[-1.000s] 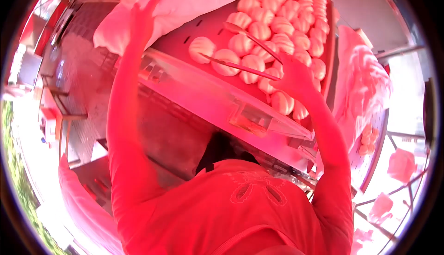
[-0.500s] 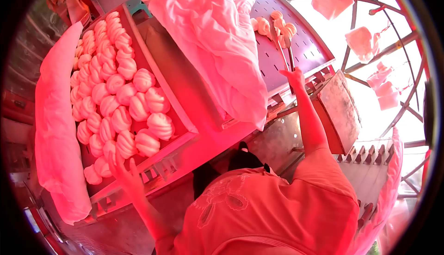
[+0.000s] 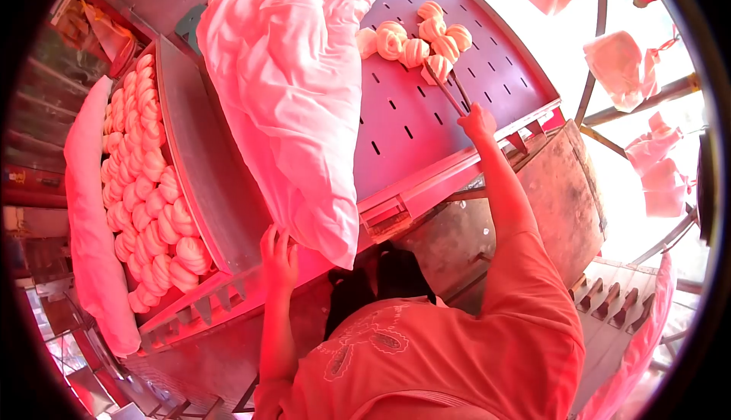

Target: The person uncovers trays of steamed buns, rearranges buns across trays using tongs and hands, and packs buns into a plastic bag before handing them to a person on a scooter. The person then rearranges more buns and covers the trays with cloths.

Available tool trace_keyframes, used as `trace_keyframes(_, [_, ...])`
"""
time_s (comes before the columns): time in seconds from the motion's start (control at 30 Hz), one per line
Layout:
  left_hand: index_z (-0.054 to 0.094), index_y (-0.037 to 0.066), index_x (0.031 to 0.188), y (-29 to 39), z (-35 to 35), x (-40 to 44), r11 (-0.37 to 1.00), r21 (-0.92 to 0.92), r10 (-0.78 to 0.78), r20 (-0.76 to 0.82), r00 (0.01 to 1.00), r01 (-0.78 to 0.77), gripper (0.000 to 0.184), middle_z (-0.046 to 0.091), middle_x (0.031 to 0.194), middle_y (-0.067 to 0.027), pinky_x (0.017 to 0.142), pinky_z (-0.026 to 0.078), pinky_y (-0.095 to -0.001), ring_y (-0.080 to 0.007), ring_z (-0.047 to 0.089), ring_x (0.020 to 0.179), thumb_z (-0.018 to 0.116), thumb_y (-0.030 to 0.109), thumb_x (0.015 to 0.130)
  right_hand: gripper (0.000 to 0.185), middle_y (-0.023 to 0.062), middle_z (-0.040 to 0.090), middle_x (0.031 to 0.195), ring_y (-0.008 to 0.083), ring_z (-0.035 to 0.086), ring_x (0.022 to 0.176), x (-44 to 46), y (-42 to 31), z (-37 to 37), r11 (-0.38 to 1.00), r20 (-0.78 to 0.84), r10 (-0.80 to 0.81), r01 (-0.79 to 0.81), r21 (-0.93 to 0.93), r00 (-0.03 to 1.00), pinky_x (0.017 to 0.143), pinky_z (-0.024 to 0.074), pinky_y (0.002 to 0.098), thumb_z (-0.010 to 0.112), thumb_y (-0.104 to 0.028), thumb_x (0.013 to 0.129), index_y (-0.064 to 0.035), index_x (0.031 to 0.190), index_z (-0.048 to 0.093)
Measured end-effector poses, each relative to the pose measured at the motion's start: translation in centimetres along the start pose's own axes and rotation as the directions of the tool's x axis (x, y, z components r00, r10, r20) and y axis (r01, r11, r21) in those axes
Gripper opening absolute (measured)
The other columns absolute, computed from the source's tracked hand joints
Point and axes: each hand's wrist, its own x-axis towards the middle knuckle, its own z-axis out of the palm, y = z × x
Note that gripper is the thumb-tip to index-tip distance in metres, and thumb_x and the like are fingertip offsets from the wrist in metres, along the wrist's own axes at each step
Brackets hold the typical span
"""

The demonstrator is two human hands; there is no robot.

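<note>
Since half a second ago: the view has swung so that the slotted tray [image 3: 422,146] fills more of it; the left hand [image 3: 279,258], then over the near buns of the full tray, is now by the lower end of the quilt [image 3: 293,108].
Tongs [image 3: 448,97]: their arms reach to the nearest bun [image 3: 437,70] on the slotted tray, one at each side of it; whether they press on it I cannot tell.
Right hand [image 3: 478,121]: closed around the handle end of the tongs, just beyond the near edge of the slotted tray.
Left hand's state: fingers stretched out and slightly apart; whether they pinch the quilt I cannot tell.
Shirt [image 3: 426,367]: embroidered leaf-like motif on the front.
Slotted tray: a small cluster of twisted buns, the nearest one between the tong arms, with bare slotted surface in front; the quilt covers its left part.
Full tray [image 3: 205,227]: crowded rows of twisted buns [image 3: 152,207], with a rolled cloth [image 3: 97,214] along its left side.
Plastic bags [image 3: 618,70]: hanging at the right by the frame bars, contents too unclear to tell.
</note>
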Motion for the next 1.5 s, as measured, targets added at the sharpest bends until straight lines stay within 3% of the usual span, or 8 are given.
trace_keyframes(0.2, [0.055, 0.002, 0.126, 1.2, 0.4, 1.6, 0.993, -0.079, -0.083, 0.019, 0.996, 0.085, 0.043, 0.045, 0.135, -0.0181, 0.104, 0.039, -0.0443, -0.037, 0.044, 0.125, 0.061, 0.002, 0.084, 0.046, 0.0159, 0.066, 0.086, 0.0384, 0.064, 0.086, -5.0, 2.7, -3.1, 0.933, 0.03, -0.35, 0.352, -0.075, 0.936, 0.074, 0.0501, 0.0465, 0.077, -0.031, 0.066, -0.0058, 0.097, 0.054])
trace_keyframes(0.43, [0.053, 0.002, 0.129, 7.9, 0.0, 9.0, 0.987, -0.136, 0.067, -0.115, 0.991, -0.082, 0.045, 0.048, 0.132, -0.0166, 0.099, 0.042, -0.0414, -0.0343, 0.047, 0.12, 0.063, 0.005, 0.085, 0.066, 0.0215, 0.065, 0.093, 0.0377, 0.064, 0.092, -4.2, 7.1, -8.4, 0.962, 0.145, -0.104, 0.063, 0.265, 0.984, 0.078, 0.0485, 0.0455, 0.083, -0.044, 0.062, 0.0005, 0.102, 0.053])
trace_keyframes(0.73, [0.049, 0.019, 0.133, 22.5, 17.8, 25.6, 0.915, -0.041, 0.402, 0.04, 0.915, -0.401, 0.07, 0.048, 0.125, -0.0111, 0.093, 0.043, -0.0503, -0.0313, 0.045, 0.121, 0.078, 0.02, 0.07, 0.08, 0.0247, 0.062, 0.114, 0.0389, 0.059, 0.109, 12.5, 12.9, -4.4, 0.996, -0.256, 0.048, -0.066, -0.062, 0.966, 0.091, 0.0496, 0.0455, 0.084, -0.043, 0.064, 0.0057, 0.116, 0.05])
trace_keyframes(0.83, [0.055, 0.018, 0.121, 22.3, 22.9, 28.0, 0.958, -0.049, 0.283, 0.058, 0.957, -0.281, 0.055, 0.05, 0.111, -0.0088, 0.081, 0.046, -0.0516, -0.0323, 0.049, 0.107, 0.077, 0.023, 0.07, 0.1, 0.0253, 0.059, 0.12, 0.0402, 0.052, 0.118, 15.8, 14.6, -3.9, 0.996, 0.057, 0.046, -0.042, -0.074, 0.997, 0.097, 0.0459, 0.044, 0.084, -0.052, 0.06, 0.0078, 0.129, 0.044])
trace_keyframes(0.9, [0.055, 0.016, 0.104, 22.0, 24.9, 28.5, 0.97, 0.065, 0.233, 0.044, 0.972, -0.235, 0.028, 0.053, 0.107, -0.0038, 0.075, 0.05, -0.0465, -0.0293, 0.053, 0.1, 0.066, 0.022, 0.079, 0.113, 0.0219, 0.036, 0.146, 0.0372, 0.032, 0.136, 14.6, 12.5, -5.9, 0.941, 0.03, 0.075, -0.061, -0.332, 0.997, 0.1, 0.0397, 0.054, 0.085, -0.055, 0.056, -0.0163, 0.148, 0.031])
trace_keyframes(1.03, [0.055, 0.016, 0.107, 21.4, 28.3, 28.4, 0.98, 0.074, 0.189, -0.053, 0.981, -0.185, 0.034, 0.052, 0.11, -0.0026, 0.082, 0.05, -0.0455, -0.0294, 0.051, 0.104, 0.067, 0.017, 0.075, 0.106, 0.0126, 0.025, 0.154, 0.0365, 0.022, 0.142, 22.1, 9.0, -3.6, 0.695, -0.292, -0.716, 0.687, -0.211, 0.635, 0.105, 0.0311, 0.0603, 0.084, -0.047, 0.058, -0.0228, 0.148, 0.032])
trace_keyframes(1.47, [0.058, 0.009, 0.08, 21.0, 26.1, 28.3, 0.93, -0.259, 0.205, -0.221, 0.954, -0.26, 0.01, 0.06, 0.089, -0.0102, 0.075, 0.047, -0.0464, -0.0318, 0.057, 0.091, 0.053, 0.018, 0.079, 0.08, 0.01, 0.054, 0.128, 0.0324, 0.049, 0.121, 25.8, -3.5, -2.2, 0.64, 0.058, -0.758, 0.758, -0.125, 0.65, 0.1, 0.04, 0.0459, 0.08, -0.028, 0.055, -0.0172, 0.131, 0.054])
trace_keyframes(1.5, [0.058, 0.007, 0.073, 22.6, 21.6, 28.8, 0.991, -0.118, -0.038, 0.207, 0.978, 0.063, 0.013, 0.063, 0.087, -0.0151, 0.072, 0.048, -0.0494, -0.036, 0.061, 0.087, 0.052, 0.017, 0.077, 0.078, 0.0116, 0.055, 0.126, 0.0338, 0.05, 0.12, 25.1, -3.3, -2.0, 0.577, -0.052, -0.816, 0.809, -0.113, 0.575, 0.096, 0.0428, 0.0442, 0.079, -0.024, 0.057, -0.0167, 0.13, 0.053])
